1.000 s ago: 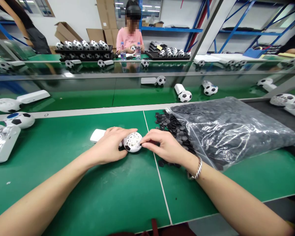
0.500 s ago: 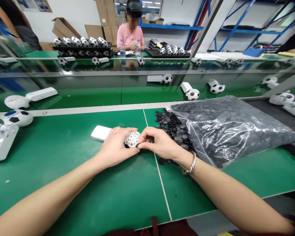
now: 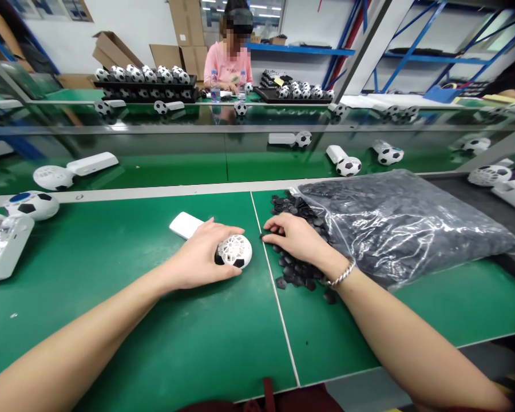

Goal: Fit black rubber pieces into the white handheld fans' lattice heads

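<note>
My left hand (image 3: 201,254) is wrapped round a small soccer-ball-shaped fan (image 3: 236,252) with a white lattice front and a black patch. Its white handle (image 3: 185,225) sticks out behind my fingers on the green table. To the right of the ball, my right hand (image 3: 289,234) pinches a small black piece (image 3: 261,236) between thumb and forefinger. Beneath and beside that hand lies a loose pile of flat black pieces (image 3: 298,272).
A clear plastic bag (image 3: 412,229) of black pieces lies on the right. More fans (image 3: 54,178) ride a green belt (image 3: 175,163) beyond the table edge. At left rests a ball part (image 3: 34,205) near a white housing (image 3: 4,243). A person in pink (image 3: 227,63) sits across.
My right hand has moved right, off the ball, to the edge of the black pile. The ball in my left hand has turned, showing more of its right side. Near-belt fans have shifted right.
</note>
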### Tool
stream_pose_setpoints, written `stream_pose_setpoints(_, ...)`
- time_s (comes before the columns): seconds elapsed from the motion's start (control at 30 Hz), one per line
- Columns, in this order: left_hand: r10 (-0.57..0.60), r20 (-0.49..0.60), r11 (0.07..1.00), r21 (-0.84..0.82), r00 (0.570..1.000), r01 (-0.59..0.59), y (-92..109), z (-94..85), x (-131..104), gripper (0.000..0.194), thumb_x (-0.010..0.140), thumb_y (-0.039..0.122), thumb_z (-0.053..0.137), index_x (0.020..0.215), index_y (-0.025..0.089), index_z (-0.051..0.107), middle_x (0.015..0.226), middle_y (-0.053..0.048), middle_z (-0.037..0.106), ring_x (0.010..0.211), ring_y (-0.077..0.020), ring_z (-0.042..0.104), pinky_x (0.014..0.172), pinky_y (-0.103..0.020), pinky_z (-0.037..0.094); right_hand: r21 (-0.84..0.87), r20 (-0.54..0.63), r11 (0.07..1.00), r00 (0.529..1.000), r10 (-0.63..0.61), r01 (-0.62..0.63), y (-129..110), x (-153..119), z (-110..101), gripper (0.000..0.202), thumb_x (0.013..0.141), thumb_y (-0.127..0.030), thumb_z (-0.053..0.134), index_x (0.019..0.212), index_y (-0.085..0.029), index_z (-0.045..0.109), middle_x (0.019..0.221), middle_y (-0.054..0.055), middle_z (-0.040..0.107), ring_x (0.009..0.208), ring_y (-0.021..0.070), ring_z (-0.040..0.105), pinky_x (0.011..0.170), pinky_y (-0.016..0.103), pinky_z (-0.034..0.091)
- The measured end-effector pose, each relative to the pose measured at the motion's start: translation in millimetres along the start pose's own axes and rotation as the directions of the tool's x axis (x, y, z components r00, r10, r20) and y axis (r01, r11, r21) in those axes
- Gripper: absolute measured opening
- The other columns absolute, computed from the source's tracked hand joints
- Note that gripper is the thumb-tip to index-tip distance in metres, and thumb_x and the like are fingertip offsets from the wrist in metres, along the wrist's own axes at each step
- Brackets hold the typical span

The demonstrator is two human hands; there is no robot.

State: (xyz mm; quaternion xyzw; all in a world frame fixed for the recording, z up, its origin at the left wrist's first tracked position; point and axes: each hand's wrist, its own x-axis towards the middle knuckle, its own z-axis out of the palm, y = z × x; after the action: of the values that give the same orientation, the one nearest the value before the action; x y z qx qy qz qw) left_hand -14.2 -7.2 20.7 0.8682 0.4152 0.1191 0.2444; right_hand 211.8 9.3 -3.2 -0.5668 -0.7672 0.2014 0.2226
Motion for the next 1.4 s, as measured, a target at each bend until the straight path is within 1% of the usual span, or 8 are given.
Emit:
stream_pose_setpoints(0.1,0.015,0.112,1.000,0.021,0.994,-0.018,1.3,-4.0,-2.7,0.059,0.070,0.034,0.062,0.125,0.025,0.042,0.132,-0.005,0.044,0.130,-0.0295,0.021,0.106,-0.054,0.009,-0.134,0.074,0.991,0.997,-0.001,0.011,0.4,-2.1,-0.4,0.007,0.074,-0.022,0.062,0.081,-0.020,0.065,0.080,0.003,0.060,0.073,0.0147,0.055,0.068,0.027,0.043)
stream_pose_setpoints(0.23,-0.153,0.044,0.988,0.041,0.987,0.151,12.2,9.1,-7.7,0.068,0.070,0.043,0.062,0.130,0.026,0.035,0.144,-0.008,0.023,0.133,-0.0359,0.001,0.101,-0.061,0.015,-0.151,0.094,0.987,0.995,-0.039,0.053,-5.2,-4.3,1.4,0.006,0.076,-0.018,0.058,0.071,-0.018,0.062,0.078,0.003,0.058,0.071,0.0138,0.054,0.067,0.027,0.042)
stream_pose_setpoints(0.37,-0.110,-0.003,0.993,-0.048,0.994,0.109,12.6,17.7,-5.6,0.057,0.075,0.034,0.056,0.127,0.022,0.036,0.138,-0.009,0.033,0.134,-0.0290,0.002,0.105,-0.052,0.020,-0.064,0.069,0.991,0.992,-0.110,0.114,-8.6,-6.1,3.5,0.002,0.077,-0.017,0.059,0.078,-0.016,0.060,0.080,0.003,0.058,0.073,0.0131,0.053,0.068,0.026,0.043)
stream_pose_setpoints(0.47,-0.042,0.022,0.997,-0.071,0.999,0.044,-0.8,6.6,-1.3,0.052,0.066,0.018,0.057,0.116,0.021,0.044,0.129,-0.007,0.044,0.133,-0.0260,0.012,0.107,-0.046,0.021,-0.041,0.036,0.976,0.976,-0.214,0.215,-11.7,-7.5,7.9,0.009,0.081,-0.019,0.056,0.088,-0.017,0.061,0.085,0.004,0.059,0.078,0.0141,0.054,0.074,0.029,0.044)
stream_pose_setpoints(0.63,-0.110,-0.017,0.992,-0.066,0.994,0.109,-22.6,-11.0,2.7,0.051,0.064,0.015,0.052,0.113,0.022,0.043,0.132,-0.008,0.039,0.134,-0.0248,0.013,0.105,-0.045,0.023,-0.185,0.110,0.900,0.918,-0.381,0.395,-22.2,-9.9,22.7,0.025,0.084,-0.025,0.051,0.108,-0.019,0.058,0.104,0.008,0.059,0.093,0.0195,0.050,0.080,0.034,0.043)
stream_pose_setpoints(0.9,-0.076,-0.012,0.993,-0.092,0.997,0.075,-22.5,-4.8,1.7,0.053,0.065,0.015,0.050,0.116,0.024,0.041,0.134,-0.007,0.038,0.135,-0.0229,0.009,0.106,-0.044,0.021,-0.428,0.191,0.793,0.901,-0.388,0.433,-30.8,-11.5,31.4,0.020,0.087,-0.015,0.043,0.086,-0.013,0.063,0.080,0.009,0.060,0.077,0.0194,0.053,0.066,0.032,0.041)
stream_pose_setpoints(1.17,-0.013,0.030,0.987,-0.159,0.999,0.017,-8.8,2.8,-0.4,0.051,0.066,0.014,0.050,0.116,0.024,0.042,0.134,-0.005,0.038,0.134,-0.0204,0.012,0.107,-0.043,0.020,0.157,-0.163,0.952,0.957,-0.238,0.263,-27.7,-19.7,14.0,0.019,0.083,-0.022,0.051,0.096,-0.018,0.064,0.087,0.003,0.067,0.077,0.0127,0.061,0.072,0.025,0.047)
stream_pose_setpoints(1.4,-0.073,-0.029,0.980,-0.190,0.997,0.067,-3.0,6.9,-1.4,0.053,0.065,0.014,0.052,0.116,0.023,0.044,0.137,-0.007,0.035,0.134,-0.0238,0.015,0.105,-0.045,0.024,0.338,-0.023,0.929,0.988,-0.150,0.148,-32.6,-20.1,12.0,0.022,0.080,-0.021,0.053,0.100,-0.019,0.062,0.081,0.002,0.064,0.069,0.0117,0.058,0.064,0.025,0.047)
